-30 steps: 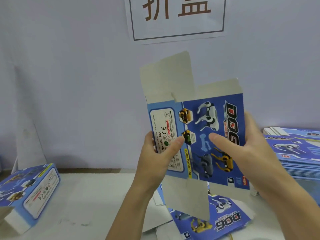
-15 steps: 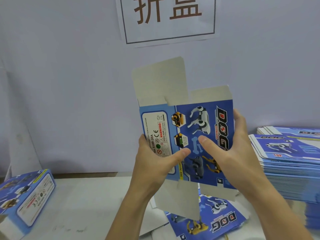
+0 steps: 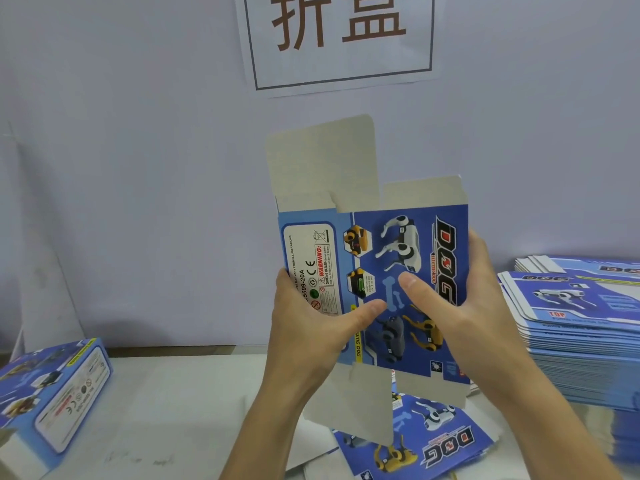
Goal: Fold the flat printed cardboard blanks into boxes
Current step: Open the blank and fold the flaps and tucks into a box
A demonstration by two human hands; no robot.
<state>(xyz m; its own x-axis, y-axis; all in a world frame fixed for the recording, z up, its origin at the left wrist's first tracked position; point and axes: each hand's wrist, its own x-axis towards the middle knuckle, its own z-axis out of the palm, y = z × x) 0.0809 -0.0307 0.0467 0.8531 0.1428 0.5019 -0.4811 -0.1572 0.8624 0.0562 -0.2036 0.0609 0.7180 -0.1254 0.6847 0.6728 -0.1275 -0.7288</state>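
I hold a blue printed cardboard blank [image 3: 391, 258] upright in front of the wall, robot dogs and "DOG" lettering facing me. Grey unprinted flaps stick up from its top and hang from its bottom. My left hand [image 3: 308, 327] grips its left edge, thumb across the warning-label panel. My right hand [image 3: 460, 306] grips the right edge, thumb pressed on the front near the bone picture. More flat blanks [image 3: 426, 441] lie on the table below my hands.
A tall stack of flat blanks [image 3: 581, 327] stands at the right. A folded blue box [image 3: 52, 393] lies at the left on the white table [image 3: 173, 403]. A wall sign with two large characters [image 3: 339, 36] hangs behind.
The blank and both hands have stayed together while the view drifted slightly; my thumbs have moved closer together on the printed face. The grip is the same.
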